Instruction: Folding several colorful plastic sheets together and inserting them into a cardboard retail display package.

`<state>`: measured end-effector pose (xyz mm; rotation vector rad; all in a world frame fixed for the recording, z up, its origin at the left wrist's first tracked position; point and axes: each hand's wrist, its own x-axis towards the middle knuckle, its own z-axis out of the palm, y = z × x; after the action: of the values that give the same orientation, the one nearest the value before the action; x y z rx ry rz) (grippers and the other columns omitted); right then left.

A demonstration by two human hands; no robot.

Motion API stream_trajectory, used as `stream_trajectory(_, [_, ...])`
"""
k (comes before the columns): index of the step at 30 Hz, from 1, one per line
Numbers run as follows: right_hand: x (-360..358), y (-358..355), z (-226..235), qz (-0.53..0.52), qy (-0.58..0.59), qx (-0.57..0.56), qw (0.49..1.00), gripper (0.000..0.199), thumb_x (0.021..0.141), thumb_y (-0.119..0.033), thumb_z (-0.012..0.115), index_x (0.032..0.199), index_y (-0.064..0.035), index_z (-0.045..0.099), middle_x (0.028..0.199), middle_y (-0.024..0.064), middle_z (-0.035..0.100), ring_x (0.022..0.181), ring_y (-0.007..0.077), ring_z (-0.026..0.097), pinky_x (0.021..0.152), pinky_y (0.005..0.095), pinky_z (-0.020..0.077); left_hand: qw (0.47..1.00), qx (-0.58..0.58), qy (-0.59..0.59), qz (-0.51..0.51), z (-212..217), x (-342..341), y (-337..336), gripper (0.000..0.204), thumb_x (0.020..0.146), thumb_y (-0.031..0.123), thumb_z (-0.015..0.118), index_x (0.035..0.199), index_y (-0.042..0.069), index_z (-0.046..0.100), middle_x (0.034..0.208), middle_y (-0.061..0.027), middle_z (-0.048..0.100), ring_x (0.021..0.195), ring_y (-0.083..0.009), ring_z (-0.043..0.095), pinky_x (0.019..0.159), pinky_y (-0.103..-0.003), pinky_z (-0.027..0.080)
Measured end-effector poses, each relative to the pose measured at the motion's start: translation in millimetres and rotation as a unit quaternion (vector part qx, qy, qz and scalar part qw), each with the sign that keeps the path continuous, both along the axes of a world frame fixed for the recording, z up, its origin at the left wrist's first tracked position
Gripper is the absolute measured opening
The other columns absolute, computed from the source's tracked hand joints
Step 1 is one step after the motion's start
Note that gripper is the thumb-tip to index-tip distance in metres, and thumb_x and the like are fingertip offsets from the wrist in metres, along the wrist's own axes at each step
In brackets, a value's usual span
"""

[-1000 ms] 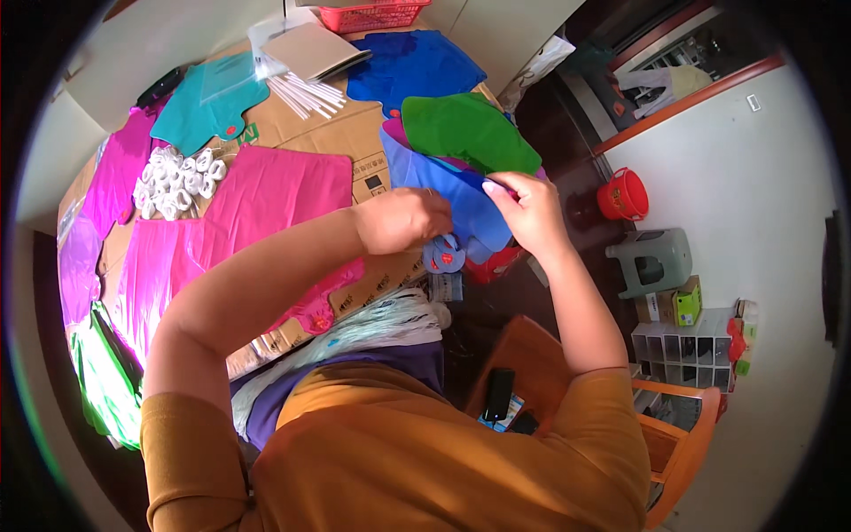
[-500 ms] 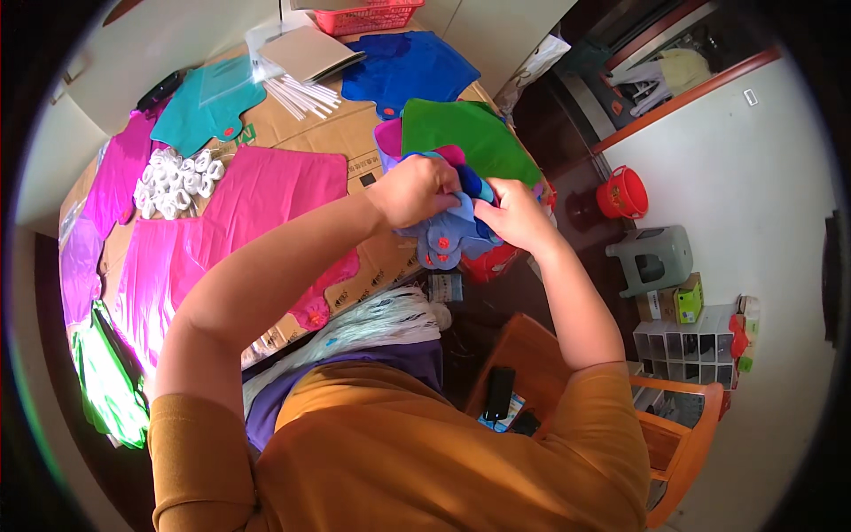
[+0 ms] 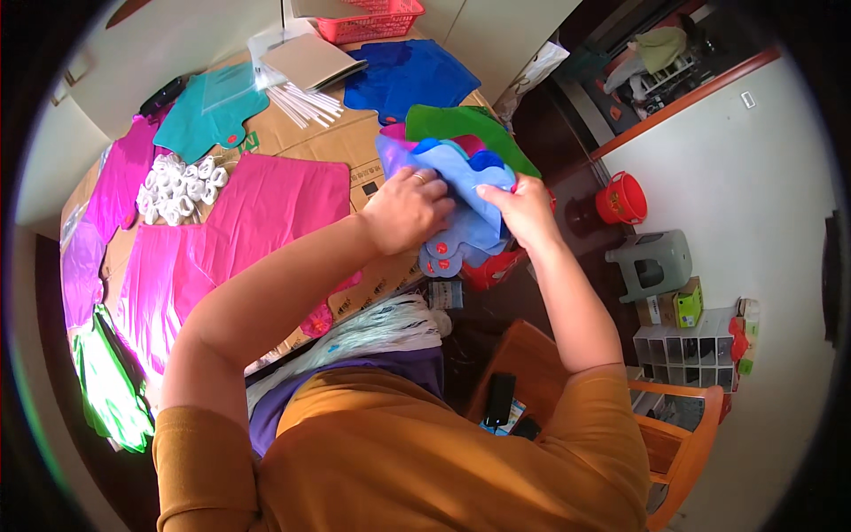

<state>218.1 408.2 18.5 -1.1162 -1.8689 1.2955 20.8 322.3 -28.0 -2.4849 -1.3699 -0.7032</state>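
Light blue scalloped sheet (image 3: 483,213) is held up between both hands, over the near right corner of the cardboard-covered table (image 3: 332,146). Right hand (image 3: 525,211): closed on the sheet's right edge, thumb laid on top, fingers mostly hidden underneath. Left hand (image 3: 409,211): fingers curled, knuckles up, set against the sheet's left part. Whether anything is pinched there can't be told; fingertips are hidden.

Key relation: sheet is spanned between the hands, to the right of the left hand and to the left of the right. Wavy edge is turned away from the body and slopes from upper left down toward the right thumb. Both hands are in about equal reach. Sheet is bent, so its long axis can't be read with confidence.

Blue lobe (image 3: 486,160) and a magenta piece (image 3: 470,142) are seen just past the wavy edge; green sheet (image 3: 483,129) is placed behind those. Rounded tabs (image 3: 453,265) with red dots are hung below, between the hands; whether they are joined to the held sheet can't be told. Pink sheet (image 3: 279,204) is spread left of the left hand, white bundles (image 3: 182,188) beside it. Dark blue sheet (image 3: 412,75) is laid farther back.
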Motion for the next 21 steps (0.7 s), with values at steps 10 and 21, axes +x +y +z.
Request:
stream_trajectory(10, [135.8,210.9,72.0,-0.239,0.089,-0.110,0.961,0.034,0.070,-0.011,0.080,0.100,0.0001,0.066,0.093,0.0118,0.067,0.081,0.0244,0.065,0.072,0.0389,0.0525,0.969,-0.232,-0.008,0.086,23.9,-4.0,6.7,0.053,0.084,0.049,0.062,0.128,0.020,0.057,0.129,-0.0081,0.051,0.127,-0.0289,0.043,0.108,-0.045,0.031])
stream_trajectory(21, [68.6,169.1,200.7,-0.166,-0.219,0.366,0.889,0.032,0.083,-0.025,0.070,0.102,0.0008,0.069,0.078,0.0075,0.068,0.069,0.0158,0.060,0.066,0.0320,0.0485,0.982,-0.116,-0.085,0.119,8.7,-2.1,-4.1,0.047,0.082,0.044,0.065,0.118,0.013,0.063,0.122,-0.0113,0.054,0.123,-0.0310,0.046,0.105,-0.047,0.034])
